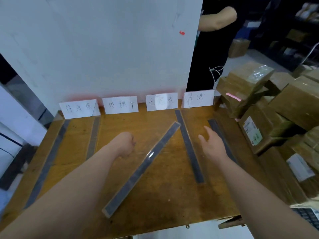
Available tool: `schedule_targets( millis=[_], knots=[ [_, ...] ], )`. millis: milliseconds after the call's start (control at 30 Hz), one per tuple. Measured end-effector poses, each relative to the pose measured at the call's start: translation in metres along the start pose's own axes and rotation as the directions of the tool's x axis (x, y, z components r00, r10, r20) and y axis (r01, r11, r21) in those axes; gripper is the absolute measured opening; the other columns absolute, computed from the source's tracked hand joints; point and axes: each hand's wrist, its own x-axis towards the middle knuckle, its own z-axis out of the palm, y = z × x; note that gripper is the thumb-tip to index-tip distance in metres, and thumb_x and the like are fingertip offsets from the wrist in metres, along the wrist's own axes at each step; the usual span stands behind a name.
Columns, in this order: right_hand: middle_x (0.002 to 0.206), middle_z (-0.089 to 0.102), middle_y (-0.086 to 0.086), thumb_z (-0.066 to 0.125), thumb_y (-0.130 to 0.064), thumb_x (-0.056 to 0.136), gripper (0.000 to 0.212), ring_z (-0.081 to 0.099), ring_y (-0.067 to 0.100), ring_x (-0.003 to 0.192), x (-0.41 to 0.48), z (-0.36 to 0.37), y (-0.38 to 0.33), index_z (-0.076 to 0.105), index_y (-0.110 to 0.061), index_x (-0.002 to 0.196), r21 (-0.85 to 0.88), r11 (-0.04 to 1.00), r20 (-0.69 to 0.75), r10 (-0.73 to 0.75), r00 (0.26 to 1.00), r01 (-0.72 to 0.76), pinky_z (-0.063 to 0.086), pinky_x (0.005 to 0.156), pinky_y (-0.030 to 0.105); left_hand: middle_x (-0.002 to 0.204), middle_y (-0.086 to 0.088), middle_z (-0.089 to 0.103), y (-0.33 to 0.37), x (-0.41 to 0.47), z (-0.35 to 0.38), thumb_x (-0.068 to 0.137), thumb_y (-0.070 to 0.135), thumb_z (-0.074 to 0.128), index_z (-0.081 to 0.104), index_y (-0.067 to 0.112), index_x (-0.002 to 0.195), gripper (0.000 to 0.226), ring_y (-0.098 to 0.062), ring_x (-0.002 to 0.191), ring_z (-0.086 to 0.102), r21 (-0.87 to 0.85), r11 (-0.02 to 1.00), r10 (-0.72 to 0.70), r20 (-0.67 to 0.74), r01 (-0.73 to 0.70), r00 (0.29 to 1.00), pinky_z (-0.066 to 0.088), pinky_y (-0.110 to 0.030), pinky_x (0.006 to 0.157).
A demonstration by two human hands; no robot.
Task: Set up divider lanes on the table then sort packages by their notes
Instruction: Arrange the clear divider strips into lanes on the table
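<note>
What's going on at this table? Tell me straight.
A person is laying long grey divider strips on a brown wooden table below four white handwritten paper signs. Four run roughly front to back; the diagonal strip across the middle is not yet straightened. The open right hand hovers over the rightmost strip; the left hand, fingers curled, holds nothing. Stacked brown cardboard packages wait at the right, unsorted.

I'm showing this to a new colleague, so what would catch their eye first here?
Probably the long grey divider strip lying diagonally across the middle of the wooden table. Next, the four handwritten cards standing along the far edge, and brown packages piled at right.
</note>
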Motion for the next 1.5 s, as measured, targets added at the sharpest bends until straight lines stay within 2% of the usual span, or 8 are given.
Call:
schedule_targets(
  millis=[200, 333, 500, 567, 667, 967, 1200, 1500],
  knots=[
    [0.155, 0.033, -0.001, 0.055, -0.031, 0.096, 0.065, 0.034, 0.02, 0.14, -0.015, -0.015, -0.045, 0.024, -0.024, 0.152, 0.176, 0.977, -0.006, -0.12, 0.993, 0.119, 0.034, 0.109, 0.04, 0.09, -0.002, 0.065, 0.003, -0.022, -0.018, 0.087, 0.001, 0.052, 0.055, 0.019, 0.078, 0.021, -0.02, 0.084, 0.063, 0.013, 0.986, 0.166, -0.017, -0.166, 0.986, 0.05, -0.028, 0.068],
    [0.144, 0.044, -0.005, 0.059, -0.029, 0.095, 0.062, 0.047, 0.01, 0.121, -0.024, -0.032, -0.067, 0.03, -0.025, 0.15, 0.245, 0.954, -0.043, -0.165, 0.985, 0.17, 0.043, 0.094, 0.029, 0.088, 0.001, 0.066, 0.01, -0.03, -0.03, 0.089, -0.001, 0.048, 0.055, 0.023, 0.076, 0.028, -0.019, 0.083, 0.065, 0.006, 0.963, 0.27, -0.033, -0.27, 0.962, 0.051, -0.03, 0.072],
    [0.117, 0.062, -0.002, 0.065, -0.032, 0.089, 0.043, 0.06, 0.015, 0.104, -0.026, -0.052, -0.066, 0.054, -0.019, 0.129, 0.002, 0.979, -0.163, -0.2, 0.966, 0.203, 0.053, 0.087, 0.033, 0.091, 0.006, 0.066, 0.016, -0.028, -0.034, 0.091, 0.002, 0.053, 0.062, 0.022, 0.085, 0.023, -0.011, 0.085, 0.062, 0.077, 0.941, 0.336, -0.078, -0.33, 0.939, 0.043, -0.022, 0.068],
    [0.095, 0.068, 0.0, 0.066, -0.034, 0.088, 0.024, 0.065, 0.018, 0.088, -0.03, -0.058, -0.064, 0.064, -0.015, 0.103, -0.029, 0.983, -0.139, -0.186, 0.973, 0.183, 0.055, 0.075, 0.036, 0.091, 0.008, 0.064, 0.02, -0.027, -0.034, 0.093, 0.005, 0.055, 0.064, 0.019, 0.089, 0.017, -0.011, 0.087, 0.06, 0.092, 0.934, 0.354, -0.097, -0.346, 0.93, 0.042, -0.023, 0.07],
    [0.074, 0.063, -0.008, 0.068, -0.035, 0.087, 0.016, 0.059, 0.006, 0.069, -0.044, -0.073, -0.061, 0.067, -0.019, 0.088, -0.071, 0.986, -0.082, -0.154, 0.985, 0.148, 0.041, 0.056, 0.019, 0.094, 0.008, 0.064, 0.025, -0.023, -0.036, 0.093, 0.014, 0.06, 0.065, 0.019, 0.09, 0.008, -0.012, 0.09, 0.059, 0.113, 0.924, 0.379, -0.118, -0.367, 0.918, 0.042, -0.027, 0.075],
    [0.095, 0.069, -0.012, 0.064, -0.023, 0.091, 0.014, 0.064, 0.006, 0.09, -0.066, -0.069, -0.058, 0.073, -0.025, 0.102, -0.196, 0.971, 0.253, -0.086, 0.964, 0.138, 0.048, 0.069, 0.014, 0.097, 0.007, 0.064, 0.04, -0.012, -0.011, 0.095, 0.018, 0.061, 0.067, 0.018, 0.099, 0.008, -0.01, 0.089, 0.057, 0.067, 0.883, 0.469, -0.129, -0.464, 0.874, 0.039, -0.022, 0.076],
    [0.105, 0.07, -0.006, 0.053, -0.017, 0.096, 0.022, 0.063, 0.009, 0.095, -0.073, -0.015, -0.031, 0.072, -0.018, 0.107, -0.182, 0.974, 0.133, -0.112, 0.985, 0.135, 0.053, 0.084, 0.025, 0.14, -0.001, 0.054, 0.0, -0.002, 0.005, 0.096, 0.022, 0.058, 0.049, 0.016, 0.14, 0.045, -0.02, 0.127, 0.051, 0.003, 0.944, 0.325, -0.194, -0.331, 0.926, 0.04, -0.034, 0.104],
    [0.115, 0.068, -0.001, 0.048, -0.019, 0.1, 0.028, 0.063, 0.014, 0.1, -0.08, 0.061, -0.031, 0.065, -0.013, 0.121, -0.143, 0.99, -0.043, -0.015, 0.999, 0.008, 0.052, 0.085, 0.026, 0.15, -0.005, 0.044, -0.099, -0.006, 0.007, 0.095, 0.037, 0.058, 0.039, 0.018, 0.147, 0.059, -0.026, 0.135, 0.043, -0.031, 0.999, -0.042, -0.294, 0.034, 0.955, 0.039, -0.044, 0.109]
  ],
)
